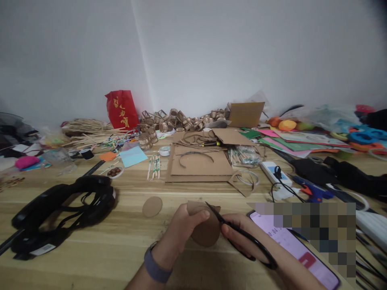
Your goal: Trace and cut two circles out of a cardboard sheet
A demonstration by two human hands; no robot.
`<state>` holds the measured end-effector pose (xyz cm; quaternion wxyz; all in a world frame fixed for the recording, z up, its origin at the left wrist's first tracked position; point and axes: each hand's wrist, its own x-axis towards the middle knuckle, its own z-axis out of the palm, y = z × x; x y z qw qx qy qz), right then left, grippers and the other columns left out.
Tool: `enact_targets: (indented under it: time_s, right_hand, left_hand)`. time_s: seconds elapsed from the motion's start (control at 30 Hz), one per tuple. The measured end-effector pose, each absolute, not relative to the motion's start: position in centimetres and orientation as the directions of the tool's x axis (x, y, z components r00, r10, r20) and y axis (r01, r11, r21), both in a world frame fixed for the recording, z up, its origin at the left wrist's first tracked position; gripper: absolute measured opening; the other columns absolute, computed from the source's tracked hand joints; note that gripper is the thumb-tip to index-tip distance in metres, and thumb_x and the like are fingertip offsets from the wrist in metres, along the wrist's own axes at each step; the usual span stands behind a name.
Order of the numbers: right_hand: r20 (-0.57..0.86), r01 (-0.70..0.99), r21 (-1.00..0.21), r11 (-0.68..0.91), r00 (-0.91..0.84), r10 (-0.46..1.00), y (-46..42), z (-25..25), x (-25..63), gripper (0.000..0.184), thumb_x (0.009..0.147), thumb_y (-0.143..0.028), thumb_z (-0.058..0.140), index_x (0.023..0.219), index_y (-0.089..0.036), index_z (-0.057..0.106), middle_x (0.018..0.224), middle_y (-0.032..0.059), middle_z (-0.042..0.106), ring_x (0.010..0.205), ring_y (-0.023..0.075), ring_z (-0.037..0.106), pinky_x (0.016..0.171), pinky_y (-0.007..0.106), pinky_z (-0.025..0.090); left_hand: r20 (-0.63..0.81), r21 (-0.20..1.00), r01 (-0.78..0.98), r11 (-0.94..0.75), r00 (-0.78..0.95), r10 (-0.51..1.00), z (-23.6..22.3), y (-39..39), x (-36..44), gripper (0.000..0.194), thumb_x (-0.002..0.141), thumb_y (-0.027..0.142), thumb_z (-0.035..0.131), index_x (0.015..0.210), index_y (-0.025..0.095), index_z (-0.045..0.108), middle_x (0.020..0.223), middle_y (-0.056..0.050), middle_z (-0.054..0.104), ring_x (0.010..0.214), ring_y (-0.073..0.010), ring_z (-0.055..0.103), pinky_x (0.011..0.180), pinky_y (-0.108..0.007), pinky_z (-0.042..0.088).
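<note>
My left hand (pixel 188 225), with a band on the wrist, grips a piece of brown cardboard (pixel 206 233) between thumb and fingers. Its lower edge is rounded and a corner sticks out at the top. In my right hand (pixel 242 231) is a pair of black-handled scissors (pixel 249 237), the blades lying against the cardboard's upper right edge. How far the blades are apart is hard to see. On the table to the left of my hands lies a cut cardboard disc (pixel 152 206).
Flat cardboard sheets (pixel 199 167) lie ahead, with a curved offcut (pixel 196 155) on top. A black strapped device (pixel 63 209) is at left. A lit phone (pixel 296 249), a power strip (pixel 275 174) and a blue glue gun (pixel 317 194) are at right. Small stick-built items (pixel 181 121) line the wall.
</note>
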<state>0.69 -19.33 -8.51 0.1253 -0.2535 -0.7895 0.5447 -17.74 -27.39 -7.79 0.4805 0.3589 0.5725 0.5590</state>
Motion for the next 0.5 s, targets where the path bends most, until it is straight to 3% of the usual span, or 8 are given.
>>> enact_targets:
  time_s: [0.5]
  right_hand:
    - [-0.072, 0.264, -0.909, 0.324, -0.863, 0.499, -19.00, -8.63, 0.70, 0.075, 0.081, -0.099, 0.036, 0.067, -0.025, 0.041, 0.049, -0.0081, 0.032, 0.043, 0.0082, 0.025, 0.041, 0.025, 0.014]
  left_hand:
    - [-0.160, 0.982, -0.133, 0.131, -0.231, 0.960, -8.78, -27.22, -18.45, 0.033, 0.065, 0.039, 0.081, 0.091, 0.019, 0.080, 0.096, -0.007, 0.083, 0.098, -0.0321, 0.073, 0.090, -0.041, 0.053]
